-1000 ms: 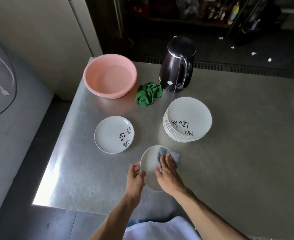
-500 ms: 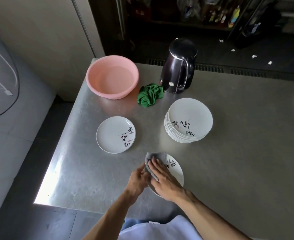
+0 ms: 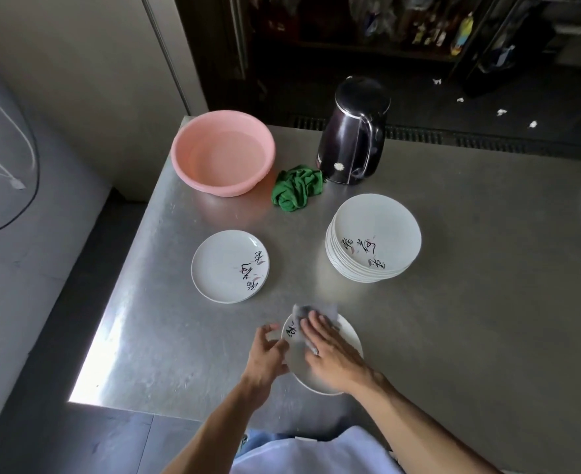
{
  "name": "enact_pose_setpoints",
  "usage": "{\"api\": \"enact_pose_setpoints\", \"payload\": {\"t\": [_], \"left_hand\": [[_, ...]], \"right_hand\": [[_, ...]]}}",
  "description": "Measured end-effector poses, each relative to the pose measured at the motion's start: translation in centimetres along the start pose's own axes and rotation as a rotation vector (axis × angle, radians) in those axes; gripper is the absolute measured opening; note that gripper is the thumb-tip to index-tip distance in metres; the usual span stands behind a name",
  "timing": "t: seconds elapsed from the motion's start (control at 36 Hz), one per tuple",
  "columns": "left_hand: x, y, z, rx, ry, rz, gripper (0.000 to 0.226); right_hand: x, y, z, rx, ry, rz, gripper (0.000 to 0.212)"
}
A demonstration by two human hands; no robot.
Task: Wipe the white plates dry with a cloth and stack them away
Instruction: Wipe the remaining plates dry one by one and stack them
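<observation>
Wiping in progress: the left hand [image 3: 265, 354] grip curls round the rim of the white plate [image 3: 295, 362] near the desk [image 3: 470, 302] front edge, the right hand [image 3: 333, 357] presses the grey cloth [image 3: 311, 312] on it with flat fingers, and stacking presumably follows.

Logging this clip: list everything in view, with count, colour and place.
table: one, grey metal, mid-view
basin: one, pink, table's far left corner
kettle: one, black, right of the basin
green cloth: one, crumpled, between basin and kettle, nearer
plate stack: one, white with black writing, before the kettle
single plate: one, white, left of the stack
plate being wiped: one, white, near edge
grey cloth: one, on that plate
paper scraps: several, white, floor beyond
left hand: at that plate's left rim, grip blurred
right hand: fingers flat on the grey cloth
</observation>
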State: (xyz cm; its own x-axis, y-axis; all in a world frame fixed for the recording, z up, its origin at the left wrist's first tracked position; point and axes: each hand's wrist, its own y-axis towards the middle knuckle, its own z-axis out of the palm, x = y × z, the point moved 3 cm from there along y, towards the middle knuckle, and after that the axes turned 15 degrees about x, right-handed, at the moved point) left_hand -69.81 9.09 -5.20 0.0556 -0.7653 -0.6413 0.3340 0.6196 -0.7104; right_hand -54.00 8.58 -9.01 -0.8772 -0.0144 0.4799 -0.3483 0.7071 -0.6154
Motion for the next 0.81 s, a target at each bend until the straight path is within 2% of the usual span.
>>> {"api": "enact_pose_setpoints", "payload": {"t": [0.06, 0.11, 0.19, 0.28, 0.33, 0.47, 0.53, 0.58, 0.64, 0.69, 0.75, 0.81], "left_hand": [[0.0, 0.0, -0.2, 0.038, -0.002, 0.009, 0.036], [-0.4, 0.0, 0.2, 0.087, 0.067, 0.030, 0.042], [-1.0, -0.1, 1.2, 0.154, 0.179, 0.047, 0.046], [-0.8, -0.2, 1.2, 0.136, 0.194, 0.037, 0.038], [-0.6, -0.1, 0.8, 0.115, 0.179, 0.040, 0.041], [0.0, 0.1, 0.0, -0.024, -0.029, 0.032, 0.048], [0.0, 0.3, 0.0, -0.063, -0.013, 0.027, 0.034], [-0.1, 0.3, 0.1, -0.085, 0.024, 0.022, 0.013], [-0.3, 0.3, 0.4, -0.071, 0.059, 0.001, 0.018], [-0.5, 0.0, 0.6, -0.038, 0.098, -0.014, 0.019], [-0.3, -0.2, 0.4, -0.013, 0.074, 0.002, 0.014], [-0.2, -0.2, 0.1, -0.003, 0.029, 0.019, 0.021]], "right_hand": [[-1.1, -0.2, -0.7, 0.007, 0.008, 0.202, 0.065], [-1.2, -0.3, -0.8, 0.012, 0.012, 0.269, 0.066], [0.3, -0.4, 0.0, 0.026, 0.039, 0.080, 0.070], [1.7, -0.7, 0.5, 0.003, -0.015, -0.101, 0.070], [1.3, -0.6, 0.3, -0.002, -0.025, -0.077, 0.068], [-0.4, -0.7, -1.7, -0.005, 0.003, 0.308, 0.067], [0.1, -0.5, -1.9, -0.005, 0.043, 0.297, 0.069], [0.9, -0.5, -1.6, 0.014, 0.097, 0.170, 0.069], [1.7, -0.7, -1.0, 0.024, 0.096, -0.004, 0.069], [1.8, -0.7, -0.5, 0.037, 0.058, -0.088, 0.068], [1.1, -0.6, -0.3, 0.041, 0.025, -0.054, 0.067], [0.0, -0.6, -0.7, 0.021, 0.027, 0.119, 0.069]]}}
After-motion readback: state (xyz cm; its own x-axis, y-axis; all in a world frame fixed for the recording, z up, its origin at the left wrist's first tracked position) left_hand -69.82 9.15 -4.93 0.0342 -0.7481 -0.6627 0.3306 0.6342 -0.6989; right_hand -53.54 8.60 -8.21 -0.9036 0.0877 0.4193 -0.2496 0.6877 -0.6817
